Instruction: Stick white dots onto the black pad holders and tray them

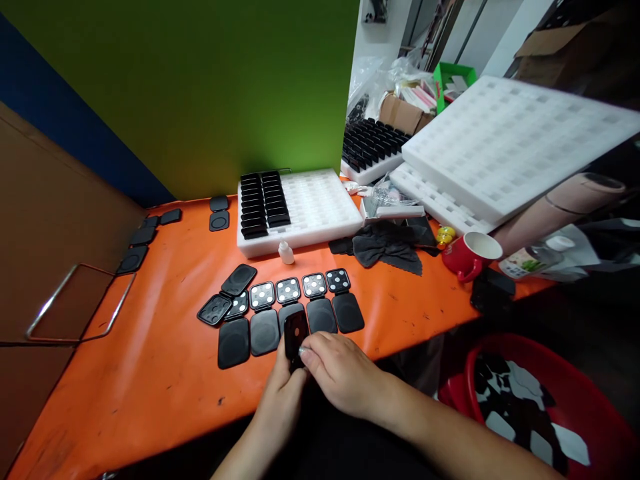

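My left hand holds a small black compact-like case upright at the table's front edge. A small coppery spot shows on its glossy face. My right hand is closed, with its thumb and fingertips against the case's lower right side; anything smaller in them is hidden. Just beyond lies a row of opened black hinged cases, their far halves bearing white dots. At the row's left end, one opened case lies askew over its neighbour. A small white dropper bottle stands behind the row.
Behind stands a white foam tray with black cases slotted in its left columns. A dark cloth, red mug and stacked foam trays are at right. Below, a red basin holds scraps. A wire handle juts at left.
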Demonstrator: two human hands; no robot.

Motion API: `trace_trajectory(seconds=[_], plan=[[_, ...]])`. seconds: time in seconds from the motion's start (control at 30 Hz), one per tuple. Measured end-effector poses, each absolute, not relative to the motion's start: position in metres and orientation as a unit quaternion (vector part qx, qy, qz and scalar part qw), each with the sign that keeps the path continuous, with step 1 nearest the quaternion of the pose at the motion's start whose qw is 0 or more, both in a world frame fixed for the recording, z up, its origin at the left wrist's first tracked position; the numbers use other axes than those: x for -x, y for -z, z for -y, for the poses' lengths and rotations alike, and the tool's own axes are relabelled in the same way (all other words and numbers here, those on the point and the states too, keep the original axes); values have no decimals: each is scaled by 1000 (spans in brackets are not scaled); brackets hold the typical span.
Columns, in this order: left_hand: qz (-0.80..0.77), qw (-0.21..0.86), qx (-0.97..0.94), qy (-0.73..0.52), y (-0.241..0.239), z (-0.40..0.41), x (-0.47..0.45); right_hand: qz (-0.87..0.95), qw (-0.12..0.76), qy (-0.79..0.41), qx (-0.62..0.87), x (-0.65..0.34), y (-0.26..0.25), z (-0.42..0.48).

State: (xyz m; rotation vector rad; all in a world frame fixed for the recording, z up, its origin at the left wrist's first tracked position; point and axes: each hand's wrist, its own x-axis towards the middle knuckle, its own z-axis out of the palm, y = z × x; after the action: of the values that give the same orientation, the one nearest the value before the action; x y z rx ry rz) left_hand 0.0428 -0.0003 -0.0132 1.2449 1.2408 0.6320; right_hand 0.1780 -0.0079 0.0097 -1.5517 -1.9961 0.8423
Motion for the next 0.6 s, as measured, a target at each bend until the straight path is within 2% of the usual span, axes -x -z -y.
trace_trajectory(seconds=[0.23,0.4,0.6], plan=[[-528,521,-641,-197,15,1,-42,752,163,-254,587,-174,-15,10],[-526,486,-675,-177,13,2,-41,730,161,-286,600,-175,-16,10],[-509,509,-669,-185,15,5,-40,732,166,-298,589,-178,-15,11]])
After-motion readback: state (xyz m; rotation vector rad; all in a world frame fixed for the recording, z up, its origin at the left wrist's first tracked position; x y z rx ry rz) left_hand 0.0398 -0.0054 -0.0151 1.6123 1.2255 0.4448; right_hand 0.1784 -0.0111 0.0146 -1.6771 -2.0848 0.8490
